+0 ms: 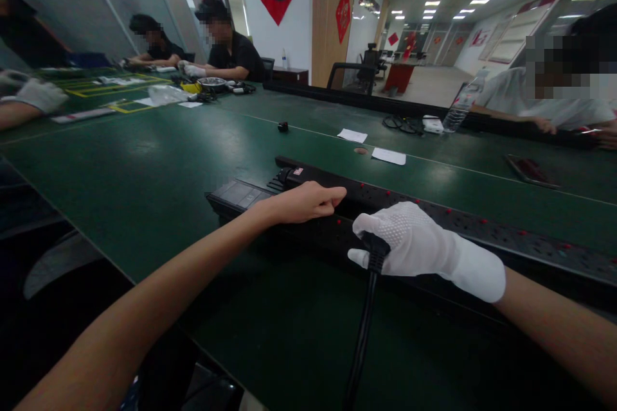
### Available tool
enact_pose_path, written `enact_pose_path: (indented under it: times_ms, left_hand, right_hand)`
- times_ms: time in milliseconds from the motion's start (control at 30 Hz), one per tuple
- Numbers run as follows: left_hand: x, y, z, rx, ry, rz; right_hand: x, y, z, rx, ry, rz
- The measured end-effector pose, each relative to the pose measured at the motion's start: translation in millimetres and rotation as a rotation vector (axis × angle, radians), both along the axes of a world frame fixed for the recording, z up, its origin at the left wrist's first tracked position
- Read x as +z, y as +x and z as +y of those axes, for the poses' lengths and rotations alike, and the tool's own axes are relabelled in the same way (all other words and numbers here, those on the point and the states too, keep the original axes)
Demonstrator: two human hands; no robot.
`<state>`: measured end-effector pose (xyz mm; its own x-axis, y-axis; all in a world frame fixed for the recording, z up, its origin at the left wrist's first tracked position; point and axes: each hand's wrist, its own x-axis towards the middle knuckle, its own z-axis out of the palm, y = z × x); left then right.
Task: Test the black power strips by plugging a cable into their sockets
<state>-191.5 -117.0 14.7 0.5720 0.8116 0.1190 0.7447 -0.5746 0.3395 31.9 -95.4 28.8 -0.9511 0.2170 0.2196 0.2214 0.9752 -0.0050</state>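
Where hand (pixel 417 237) grips, black plug (pixel 378 249), black cable (pixel 364 327)

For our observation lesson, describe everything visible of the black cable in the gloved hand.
The cable is black and rubbery-looking, ending in a thick plug with a ribbed neck. The gloved right hand grips the plug, whose front is unclear. Below, the cable runs off the picture's bottom edge.
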Motion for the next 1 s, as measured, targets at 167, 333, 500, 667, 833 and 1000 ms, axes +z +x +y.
enact_pose_path:
  times_ms: [167,333,500,667,833,1000]
  left_hand:
    - [-0.1,0.1,0.0,0.0,-0.007,0.0]
    - [1.6,0.1,-0.6,-0.02,-0.007,-0.002]
    - [3.4,0.8,-0.8,-0.015,-0.008,0.027]
    - [6.0,2.8,-2.8,0.031,-0.052,0.055]
    - [5.9,3.3,-4.8,0.067,-0.042,0.064]
    - [4.2,3.1,-4.4,0.098,-0.037,0.071]
  right_hand:
    - [0.5,-0.2,0.0,0.0,-0.005,-0.009]
    - [-0.2,-0.4,0.5,-0.013,-0.003,0.004]
    - [1.0,-0.9,-0.4,0.004,-0.011,0.011]
    - [-0.2,0.3,0.2,-0.009,0.006,-0.001]
    - [-1.6,0.5,1.2,-0.009,-0.006,0.0]
    - [-1.3,0.7,1.6,0.002,-0.021,-0.001]
